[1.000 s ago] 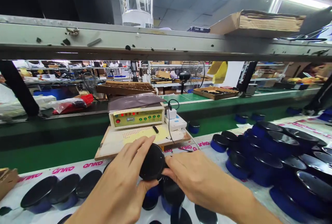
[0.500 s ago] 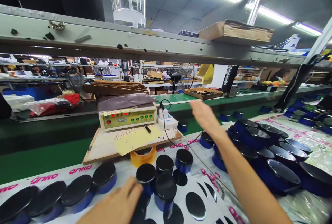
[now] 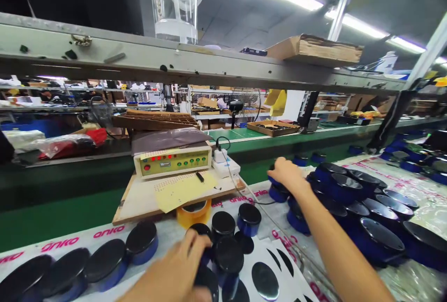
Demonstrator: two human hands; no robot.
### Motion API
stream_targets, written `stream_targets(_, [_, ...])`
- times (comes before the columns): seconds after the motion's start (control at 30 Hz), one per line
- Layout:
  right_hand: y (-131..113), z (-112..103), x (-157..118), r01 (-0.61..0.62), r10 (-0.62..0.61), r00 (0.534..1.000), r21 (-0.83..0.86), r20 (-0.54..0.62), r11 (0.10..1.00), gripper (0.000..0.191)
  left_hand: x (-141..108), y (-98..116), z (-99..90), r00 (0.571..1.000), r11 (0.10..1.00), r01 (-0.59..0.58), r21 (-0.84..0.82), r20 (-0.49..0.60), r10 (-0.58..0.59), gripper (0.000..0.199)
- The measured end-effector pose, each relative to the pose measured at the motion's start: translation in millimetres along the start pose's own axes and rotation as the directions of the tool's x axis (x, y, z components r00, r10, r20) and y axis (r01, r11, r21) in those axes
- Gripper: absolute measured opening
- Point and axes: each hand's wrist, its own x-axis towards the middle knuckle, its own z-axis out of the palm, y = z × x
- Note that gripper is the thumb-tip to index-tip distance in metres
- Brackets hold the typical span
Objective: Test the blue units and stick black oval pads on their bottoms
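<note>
Blue cylinders with glossy black tops stand on a white printed sheet (image 3: 146,246) with pink "anko" lettering. My left hand (image 3: 174,269), blurred, wraps around one such cylinder (image 3: 204,257) at the bottom centre. Its neighbour (image 3: 228,255) stands just right of my fingers. My right hand (image 3: 286,174) lies over another cylinder (image 3: 278,194) at the far edge of the sheet, and its fingers curl down on it. A dense group of these cylinders (image 3: 373,236) stands right of that hand. Another row (image 3: 104,260) runs along the left.
A yellow tape roll (image 3: 193,213) lies behind the cylinders. A beige tester box with red and green lights (image 3: 172,162) sits on a wooden board (image 3: 139,204), with a white adapter (image 3: 225,167) and cable beside it. A green conveyor (image 3: 70,190) runs behind, under a grey shelf (image 3: 104,59).
My hands held a black-topped disc together one second ago, then parted. My right hand has dropped from mid-air onto a far cylinder, and my left hand has closed around a nearer one.
</note>
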Motion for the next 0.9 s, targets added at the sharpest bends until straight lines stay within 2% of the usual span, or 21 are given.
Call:
stream_targets(0.07, [18,-3,-4,-0.036,0.037,0.999,-0.028,0.012,0.999,0.032,1,-15,-12.6,0.998,0.996,0.005,-0.086,-0.059,-0.010,0.051])
stream_targets(0.17, [26,-10,-20,-0.004,0.003,1.000,-0.024,-0.020,1.000,0.036,11,-35,-12.1,0.998,0.966,0.008,-0.257,-0.055,-0.023,0.062])
stream_targets(0.23, [15,-20,-39,0.109,-0.108,0.992,0.021,-0.064,0.994,0.038,21,-42,-3.9,0.999,0.924,-0.006,-0.381,-0.031,-0.006,0.066])
stream_targets(0.3, [-6,-31,-64,0.305,-0.300,0.952,0.102,-0.063,0.947,0.035,30,-42,3.0,0.999,0.899,-0.024,-0.438,-0.051,0.002,0.062])
stream_targets(0.33, [-18,-36,-78,0.413,-0.411,0.910,0.153,-0.044,0.898,0.033,33,-41,4.6,0.998,0.895,-0.031,-0.444,-0.070,-0.001,0.061])
stream_targets(0.37, [-29,-39,-92,0.522,-0.530,0.848,0.209,-0.018,0.827,0.031,35,-39,5.0,0.996,0.895,-0.037,-0.445,-0.088,-0.002,0.061])
stream_targets(0.43, [-49,-39,-116,0.694,-0.741,0.671,0.334,0.023,0.638,0.026,36,-34,2.8,0.992,0.894,-0.053,-0.445,-0.128,-0.006,0.063])
stream_targets(0.47, [-57,-36,-125,0.742,-0.811,0.583,0.385,0.033,0.549,0.022,35,-32,1.1,0.990,0.896,-0.057,-0.441,-0.142,-0.007,0.064])
stream_targets(0.5, [-62,-32,-132,0.768,-0.856,0.516,0.422,0.038,0.481,0.018,34,-31,-0.5,0.989,0.899,-0.060,-0.434,-0.147,-0.004,0.064])
stream_targets(0.53, [-66,-25,-135,0.781,-0.881,0.472,0.443,0.042,0.440,0.014,32,-32,-1.8,0.990,0.904,-0.061,-0.424,-0.141,0.000,0.064])
stream_targets(0.57, [-68,-18,-137,0.785,-0.889,0.456,0.448,0.050,0.428,0.011,31,-33,-2.5,0.992,0.909,-0.057,-0.413,-0.129,0.004,0.063])
stream_targets(0.63, [-70,-2,-134,0.778,-0.882,0.464,0.438,0.083,0.451,0.011,29,-37,-3.1,0.996,0.918,-0.034,-0.395,-0.094,-0.004,0.061])
stream_targets(0.77, [-73,20,-121,0.755,-0.874,0.451,0.445,0.181,0.482,0.026,24,-42,-7.5,0.998,0.921,0.018,-0.389,-0.044,-0.038,0.066])
stream_targets(0.83, [-74,23,-115,0.749,-0.870,0.452,0.445,0.200,0.491,0.025,22,-38,-12.6,0.996,0.923,0.030,-0.384,-0.070,-0.061,0.065])
stream_targets(0.9, [-74,21,-109,0.744,-0.867,0.465,0.450,0.182,0.493,0.020,21,-30,-17.1,0.987,0.929,0.036,-0.369,-0.134,-0.091,0.054])
